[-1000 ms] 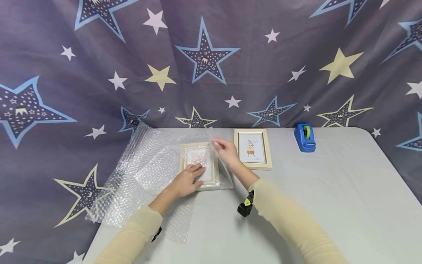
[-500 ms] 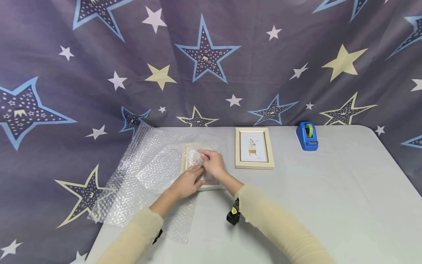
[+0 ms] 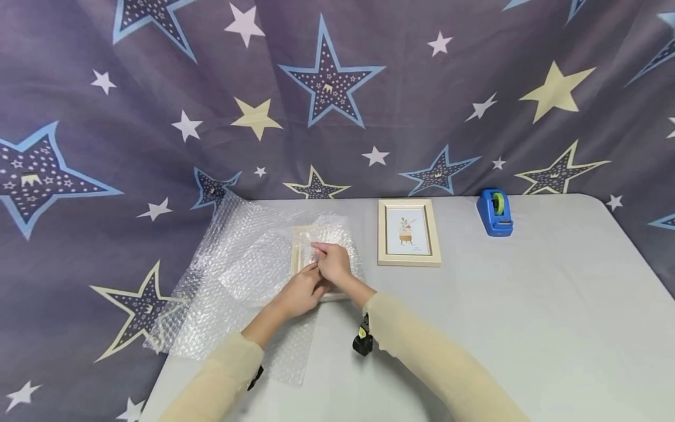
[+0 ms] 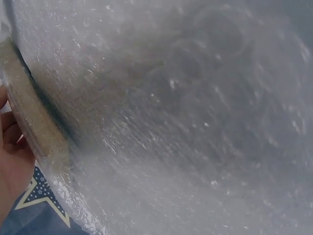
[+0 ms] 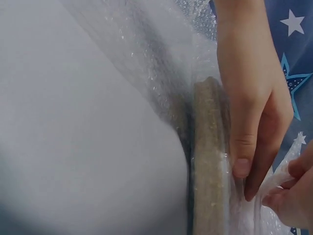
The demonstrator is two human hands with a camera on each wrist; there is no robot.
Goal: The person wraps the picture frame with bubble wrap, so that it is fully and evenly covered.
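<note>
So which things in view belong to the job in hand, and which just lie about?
Belonging to the job:
bubble wrap, pinched in the right hand
partly covered frame, with the left hand resting over it

Lying about, untouched:
bare frame
blue tape dispenser, though it could well serve the wrapping

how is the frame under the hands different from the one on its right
The wrapped frame is largely covered in bubble wrap; the bare frame has none on it. The left hand and right hand are at the wrapped frame, while neither touches the bare frame. The bare frame's potted-plant picture shows clearly; the wrapped frame's is mostly hidden. Both have pale cream borders and lie flat.
</note>
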